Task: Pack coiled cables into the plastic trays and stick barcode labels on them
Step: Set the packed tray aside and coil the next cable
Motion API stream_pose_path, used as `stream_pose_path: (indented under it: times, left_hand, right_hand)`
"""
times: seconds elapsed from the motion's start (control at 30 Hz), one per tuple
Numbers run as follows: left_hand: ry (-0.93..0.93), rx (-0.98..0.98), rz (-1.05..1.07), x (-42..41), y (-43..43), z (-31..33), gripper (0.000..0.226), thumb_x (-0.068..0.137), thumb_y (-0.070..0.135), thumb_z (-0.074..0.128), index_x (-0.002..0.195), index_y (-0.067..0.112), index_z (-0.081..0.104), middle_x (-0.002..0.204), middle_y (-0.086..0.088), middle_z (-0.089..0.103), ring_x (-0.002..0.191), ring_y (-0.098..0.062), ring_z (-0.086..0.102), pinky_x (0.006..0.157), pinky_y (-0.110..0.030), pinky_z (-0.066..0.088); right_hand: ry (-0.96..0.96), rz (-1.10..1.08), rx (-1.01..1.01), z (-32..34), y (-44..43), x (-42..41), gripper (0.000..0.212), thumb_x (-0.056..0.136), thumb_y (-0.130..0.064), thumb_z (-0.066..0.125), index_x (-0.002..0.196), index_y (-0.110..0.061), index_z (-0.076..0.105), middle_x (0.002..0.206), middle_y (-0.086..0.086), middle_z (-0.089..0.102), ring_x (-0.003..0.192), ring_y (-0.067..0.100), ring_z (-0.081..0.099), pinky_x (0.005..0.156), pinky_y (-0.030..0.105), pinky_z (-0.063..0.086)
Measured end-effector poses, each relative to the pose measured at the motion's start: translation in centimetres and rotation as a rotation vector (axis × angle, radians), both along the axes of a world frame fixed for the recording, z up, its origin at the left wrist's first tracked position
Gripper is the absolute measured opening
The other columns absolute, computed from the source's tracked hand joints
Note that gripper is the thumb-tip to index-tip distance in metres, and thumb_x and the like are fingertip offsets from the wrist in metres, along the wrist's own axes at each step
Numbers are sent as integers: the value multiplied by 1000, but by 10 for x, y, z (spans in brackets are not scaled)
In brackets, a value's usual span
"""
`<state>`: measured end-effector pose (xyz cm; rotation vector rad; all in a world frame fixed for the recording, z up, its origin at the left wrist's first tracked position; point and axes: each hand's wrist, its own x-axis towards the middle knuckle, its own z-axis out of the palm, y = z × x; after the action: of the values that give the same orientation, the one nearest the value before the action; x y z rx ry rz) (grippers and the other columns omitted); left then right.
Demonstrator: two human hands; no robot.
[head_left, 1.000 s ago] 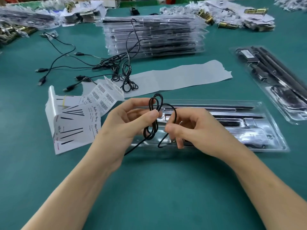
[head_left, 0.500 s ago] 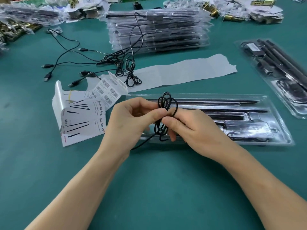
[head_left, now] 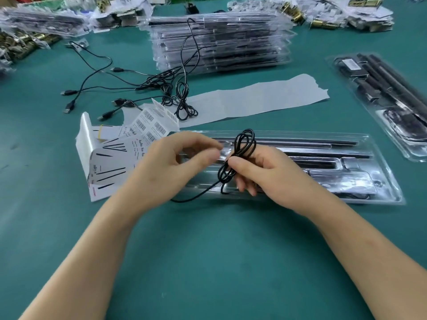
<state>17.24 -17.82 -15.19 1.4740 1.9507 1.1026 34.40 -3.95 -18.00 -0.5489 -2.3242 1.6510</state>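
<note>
- The right hand (head_left: 265,172) holds a coiled black cable (head_left: 242,153): thumb and fingers (head_left: 240,163) are closed around the middle of the loops, which stick up above the thumb and bulge out below it.
- A loose tail of that cable runs down and to the left from the grip, passing under the left hand (head_left: 171,167) and ending on the green surface (head_left: 208,262).
- The left hand hovers just beside the coil with its fingers (head_left: 203,144) curled but apart, holding nothing; its fingertips are blurred.
- Directly under and beyond both hands lies a clear plastic tray (head_left: 381,179), long side across, with black rods and other dark parts in its slots. The coil is held above the tray's left part, not in a slot.
- Left of the left hand, a sheet of barcode labels (head_left: 152,123) lies partly curled on printed white cards (head_left: 108,167).
- Beyond the fingers, a strip of white backing paper (head_left: 254,98) lies flat, and a tangle of loose black cables (head_left: 161,86) with plugs spreads to the far left of it.
- Farther back stands a stack of filled trays (head_left: 219,42), with one cable draped down its front.
- Well to the right of the right hand lies another filled tray (head_left: 381,100), angled.
</note>
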Motion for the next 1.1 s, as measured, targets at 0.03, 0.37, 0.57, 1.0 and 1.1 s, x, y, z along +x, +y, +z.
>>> stream_pose_path:
  times: [0.03,0.37,0.57,1.0,1.1]
  left_hand:
    - [105,-55,-27,-6,-6,0,32,80,60,73,105,40,75,95,15,72,89,-7,65,73,-11,43]
    - [398,-71,-203,-8,-20,7,5,89,38,72,84,40,72,93,18,66,90,-7,65,73,-23,47]
    - [114,-69,-143,-17,-32,24,22,90,42,63,76,26,70,61,8,63,57,-8,59,61,-27,50]
    - [235,192,-132,19,-10,11,19,99,27,62,108,30,79,76,12,57,65,-9,53,63,-13,34]
    - [253,258,33,32,0,2,22,97,29,67,115,34,78,82,11,52,67,-13,51,64,-15,34]
  right_hand:
    - [-1,-15,-13,-1,1,0,26,97,-47,52,90,-25,65,66,-4,69,54,13,58,63,39,49]
    - [-49,-83,-8,-1,1,2,36,100,-47,50,77,-20,54,61,-6,60,54,12,54,68,42,50]
    - [-72,-108,2,0,-1,1,36,99,-48,49,80,-19,55,60,-8,59,52,10,53,65,35,46]
    - [-137,-69,456,2,-11,0,33,94,-58,28,74,-36,41,61,-10,52,59,9,47,57,35,34]
    - [-151,-51,583,2,-15,2,36,96,-61,22,74,-37,36,59,-10,49,61,10,50,56,36,34]
